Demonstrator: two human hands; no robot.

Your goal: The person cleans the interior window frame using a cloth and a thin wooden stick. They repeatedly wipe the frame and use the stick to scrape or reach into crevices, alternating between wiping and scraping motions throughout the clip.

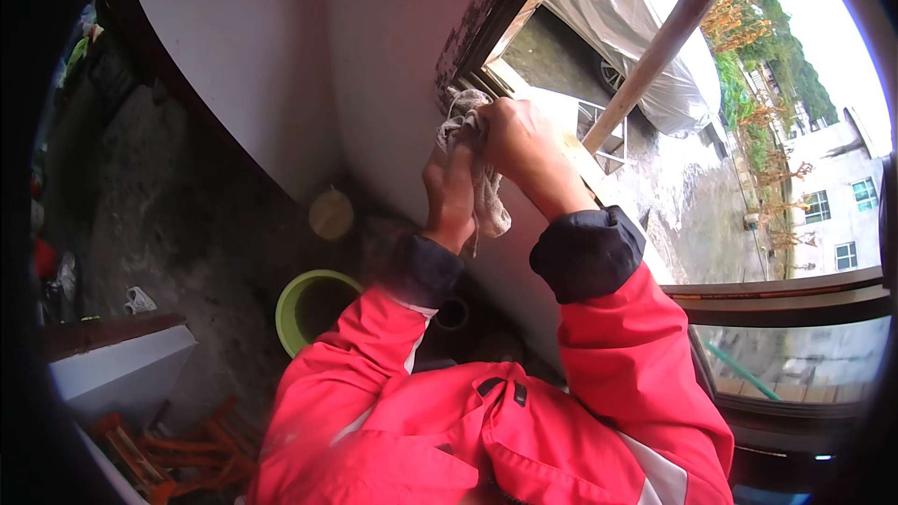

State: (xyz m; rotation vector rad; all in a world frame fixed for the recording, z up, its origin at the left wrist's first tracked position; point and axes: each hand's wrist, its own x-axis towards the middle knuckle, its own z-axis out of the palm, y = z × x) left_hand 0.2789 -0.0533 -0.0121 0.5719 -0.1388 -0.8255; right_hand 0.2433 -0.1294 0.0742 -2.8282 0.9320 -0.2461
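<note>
A crumpled greyish-beige cloth [490, 204] is bunched up between my two hands, at the lower corner of an open window frame [500, 75]. My left hand [451, 192] is closed around its left side, with the loose end hanging down beside it. On the other side my right hand [524, 148] is curled over the top of the cloth, close to the sill. Its fingertips are partly hidden by the back of the hand. Both forearms are in red sleeves with dark cuffs.
A green basin [297, 313] stands on the dark floor below my left arm, near a pale round container [331, 213]. White wall [379, 65] rises ahead. A wooden pole [664, 51] crosses the window opening; a covered car [645, 47] is outside. Orange wooden furniture [178, 449] lies lower left.
</note>
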